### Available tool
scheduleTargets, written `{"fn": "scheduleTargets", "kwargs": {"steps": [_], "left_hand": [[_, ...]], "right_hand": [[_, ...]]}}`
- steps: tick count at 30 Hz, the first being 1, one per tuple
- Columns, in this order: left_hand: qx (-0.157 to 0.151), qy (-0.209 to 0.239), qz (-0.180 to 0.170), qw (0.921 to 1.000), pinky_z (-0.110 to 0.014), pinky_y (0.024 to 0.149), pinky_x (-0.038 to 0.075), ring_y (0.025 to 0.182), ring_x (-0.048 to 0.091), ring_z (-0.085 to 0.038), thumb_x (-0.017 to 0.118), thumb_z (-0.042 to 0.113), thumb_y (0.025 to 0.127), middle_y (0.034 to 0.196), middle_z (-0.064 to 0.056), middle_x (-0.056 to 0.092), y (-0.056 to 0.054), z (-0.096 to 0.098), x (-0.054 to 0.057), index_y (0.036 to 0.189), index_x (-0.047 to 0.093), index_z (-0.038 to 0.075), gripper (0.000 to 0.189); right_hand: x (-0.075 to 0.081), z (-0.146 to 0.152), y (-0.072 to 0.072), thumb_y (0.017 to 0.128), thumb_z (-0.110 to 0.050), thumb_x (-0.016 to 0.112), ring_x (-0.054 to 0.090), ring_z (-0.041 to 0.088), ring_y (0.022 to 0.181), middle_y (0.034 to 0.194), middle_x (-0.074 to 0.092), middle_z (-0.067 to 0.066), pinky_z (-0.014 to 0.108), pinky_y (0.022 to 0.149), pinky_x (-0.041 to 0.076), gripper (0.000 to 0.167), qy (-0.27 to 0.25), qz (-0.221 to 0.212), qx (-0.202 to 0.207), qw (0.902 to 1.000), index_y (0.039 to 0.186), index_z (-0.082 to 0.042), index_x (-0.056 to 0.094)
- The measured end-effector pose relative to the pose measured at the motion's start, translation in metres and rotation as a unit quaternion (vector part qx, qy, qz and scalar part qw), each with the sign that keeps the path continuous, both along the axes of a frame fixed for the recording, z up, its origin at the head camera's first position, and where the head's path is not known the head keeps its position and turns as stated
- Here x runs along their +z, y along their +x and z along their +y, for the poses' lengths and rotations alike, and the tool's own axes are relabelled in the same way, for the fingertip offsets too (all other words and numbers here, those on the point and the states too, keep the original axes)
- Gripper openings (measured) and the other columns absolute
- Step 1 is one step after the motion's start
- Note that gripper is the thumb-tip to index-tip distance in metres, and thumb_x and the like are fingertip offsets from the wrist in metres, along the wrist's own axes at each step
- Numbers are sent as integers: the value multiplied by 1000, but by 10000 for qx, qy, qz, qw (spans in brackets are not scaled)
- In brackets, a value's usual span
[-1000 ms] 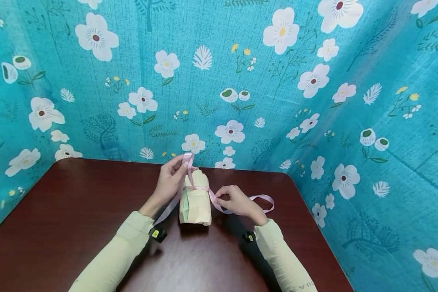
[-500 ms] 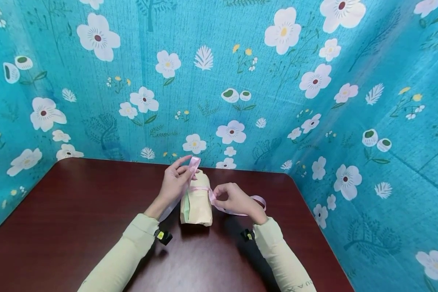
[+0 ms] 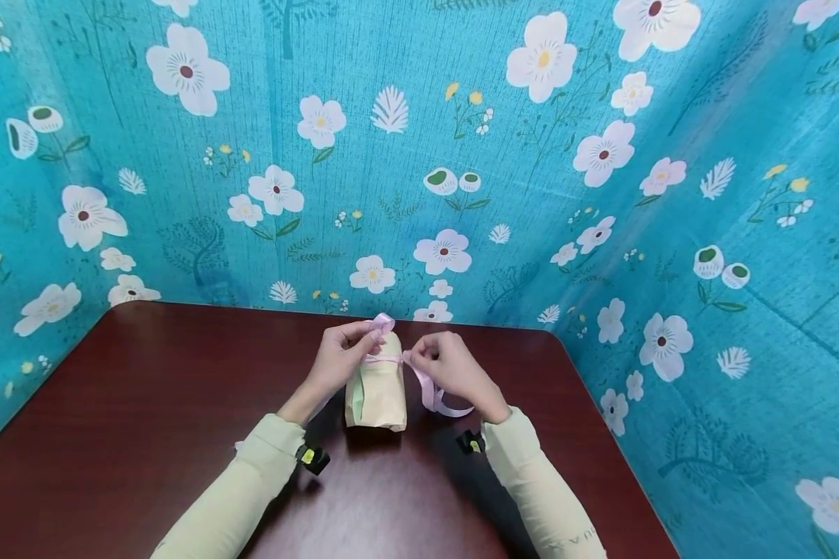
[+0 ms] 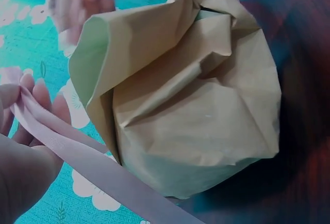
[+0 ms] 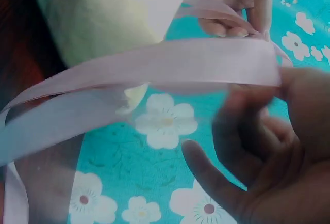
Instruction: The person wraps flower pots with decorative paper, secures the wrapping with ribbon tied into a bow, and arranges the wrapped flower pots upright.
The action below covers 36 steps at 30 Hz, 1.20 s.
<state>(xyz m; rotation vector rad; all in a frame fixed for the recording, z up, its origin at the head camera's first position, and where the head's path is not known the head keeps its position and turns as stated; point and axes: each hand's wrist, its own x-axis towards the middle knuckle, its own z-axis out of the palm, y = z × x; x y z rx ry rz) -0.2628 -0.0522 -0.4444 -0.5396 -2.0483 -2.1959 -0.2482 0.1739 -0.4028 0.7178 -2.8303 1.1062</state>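
Note:
A package wrapped in tan paper (image 3: 381,400) lies on the table, a pale green inner side showing at its fold. Pink ribbon (image 3: 384,359) runs across its upper part. At the package's upper left, my left hand (image 3: 337,359) pinches a loop of the ribbon between thumb and fingers. On the other side, my right hand (image 3: 454,371) pinches another stretch of ribbon close to the package. In the left wrist view, ribbon (image 4: 103,175) trails from my left fingers past the creased paper end. The right wrist view has ribbon (image 5: 206,61) stretched from my right hand, slightly blurred.
The dark red-brown table (image 3: 182,404) reaches back to a blue flowered cloth (image 3: 391,194), which also hangs along the right side. A loose length of ribbon (image 3: 450,410) curls below my right hand. A small black camera (image 3: 312,458) sits at my left wrist.
My left hand has moved slightly right and its ribbon loop has dropped lower. My right hand has risen a little with its ribbon, and the loose curl at the right has drawn in.

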Motion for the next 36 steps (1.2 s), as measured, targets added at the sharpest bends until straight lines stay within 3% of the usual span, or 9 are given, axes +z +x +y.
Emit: {"fn": "scheduleTargets", "kwargs": {"steps": [4,9,16,20,25,31,36], "left_hand": [[-259,-397,413,9980,-24,76,56,92,66,-8,71,15,96,106,-10,77,0,0,-3,114,77,2,22],[-384,-727,681,9943,-27,76,55,93,66,-11,74,15,94,102,-9,78,2,0,-8,107,80,6,17],[234,-1093,777,9907,-20,64,53,78,67,-8,80,21,89,87,-2,79,5,6,-6,93,82,11,11],[637,-1277,715,9872,-21,61,50,71,67,-10,79,14,89,81,-4,78,7,9,-4,90,81,6,8],[969,-920,307,9906,-20,62,48,65,64,-9,69,-1,88,74,-11,74,7,13,-3,106,71,-1,18],[678,-55,94,9976,-21,52,41,52,53,-10,60,-7,93,65,-12,65,5,11,-6,140,53,1,48],[555,-24,128,9984,-18,53,43,58,54,-3,61,-8,94,83,-21,74,4,9,-9,130,65,-6,36]], "right_hand": [[11,-7,-6,96,-20,69,45,11,44,53,50,-1,24,42,34,24,-273,229,-543,9979,75,-10,75],[20,-17,-15,98,-22,67,38,9,43,50,44,-4,23,43,28,33,-251,376,-655,9968,68,-8,70],[32,-31,-23,99,-13,63,35,7,43,52,48,-5,22,44,29,23,-310,273,-465,9981,86,-4,79],[35,-39,-21,100,-10,61,36,7,43,53,49,-3,22,44,30,21,-364,113,-220,9990,95,0,78],[35,-52,-14,99,-10,63,37,8,43,54,51,-2,23,44,31,17,-504,-71,119,9986,101,0,76],[30,-63,-2,98,-14,68,43,8,49,60,55,-2,23,48,34,15,-441,-34,517,9977,105,-4,77],[22,-65,6,98,-16,69,50,7,58,64,59,-4,22,53,40,13,-442,114,569,9973,102,-7,77]]}}
